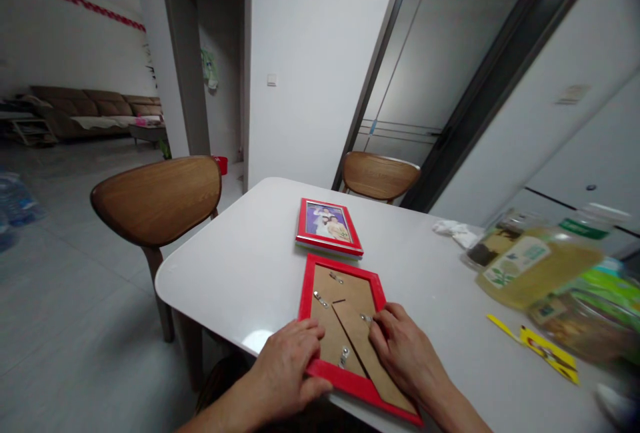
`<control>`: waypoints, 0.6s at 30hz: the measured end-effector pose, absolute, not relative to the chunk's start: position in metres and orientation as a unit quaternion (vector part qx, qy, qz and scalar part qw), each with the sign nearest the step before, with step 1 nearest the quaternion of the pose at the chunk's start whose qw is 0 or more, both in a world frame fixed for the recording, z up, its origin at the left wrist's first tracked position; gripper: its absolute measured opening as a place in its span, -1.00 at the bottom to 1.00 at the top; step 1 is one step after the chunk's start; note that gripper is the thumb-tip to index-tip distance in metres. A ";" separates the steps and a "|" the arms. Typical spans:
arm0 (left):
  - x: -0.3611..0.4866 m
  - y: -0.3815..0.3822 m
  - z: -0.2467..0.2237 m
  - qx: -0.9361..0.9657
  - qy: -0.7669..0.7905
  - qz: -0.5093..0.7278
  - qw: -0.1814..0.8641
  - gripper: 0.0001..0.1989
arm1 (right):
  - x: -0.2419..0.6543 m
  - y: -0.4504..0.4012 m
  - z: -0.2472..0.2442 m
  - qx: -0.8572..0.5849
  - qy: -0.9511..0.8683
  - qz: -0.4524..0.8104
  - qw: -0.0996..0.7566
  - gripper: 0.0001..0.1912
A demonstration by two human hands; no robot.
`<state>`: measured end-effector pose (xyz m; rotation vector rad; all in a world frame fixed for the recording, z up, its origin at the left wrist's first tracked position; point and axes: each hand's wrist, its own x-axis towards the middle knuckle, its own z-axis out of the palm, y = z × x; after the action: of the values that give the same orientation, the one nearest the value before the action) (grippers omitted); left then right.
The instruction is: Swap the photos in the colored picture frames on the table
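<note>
A red picture frame (345, 378) lies face down at the table's near edge, its brown backing board (333, 336) uppermost. Several small metal clips sit around the board, and a slanted support leg (367, 353) lies flat against it. My left hand (287, 366) grips the frame's lower left corner, fingers over the side and thumb along the bottom edge. With fingers curled at the right side, my right hand (407, 350) pinches at a metal clip (367, 318), partly hidden by the fingertips. Just beyond lies a second red frame (301, 223), face up with a photo of people.
On the right stand a bottle of yellow liquid (537, 266), jars and packages, with a yellow tag (550, 353) before them. A crumpled white tissue (457, 232) lies behind. Wooden chairs (165, 198) flank the white table (220, 266); a sofa (95, 110) is far left.
</note>
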<state>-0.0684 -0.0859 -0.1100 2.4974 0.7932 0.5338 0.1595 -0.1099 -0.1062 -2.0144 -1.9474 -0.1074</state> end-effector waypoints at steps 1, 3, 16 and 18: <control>-0.068 -0.086 -0.111 0.908 0.288 0.196 0.234 -0.73 | 0.159 -0.110 -0.105 -0.708 -0.686 -0.047 0.161 -0.75; -0.068 -0.085 -0.112 0.907 0.285 0.200 0.238 -0.72 | 0.154 -0.107 -0.104 -0.702 -0.691 -0.074 0.156 -0.78; -0.068 -0.084 -0.115 0.905 0.290 0.197 0.239 -0.71 | 0.092 -0.054 -0.107 -0.631 -0.753 0.022 0.185 -0.69; -0.067 -0.084 -0.115 0.905 0.291 0.197 0.239 -0.71 | 0.092 -0.055 -0.109 -0.628 -0.753 0.033 0.196 -0.69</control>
<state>-0.0674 -0.0841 -0.1151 2.4780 0.7981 0.5393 0.0925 -0.0552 -0.1094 -1.7586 -2.1087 0.0918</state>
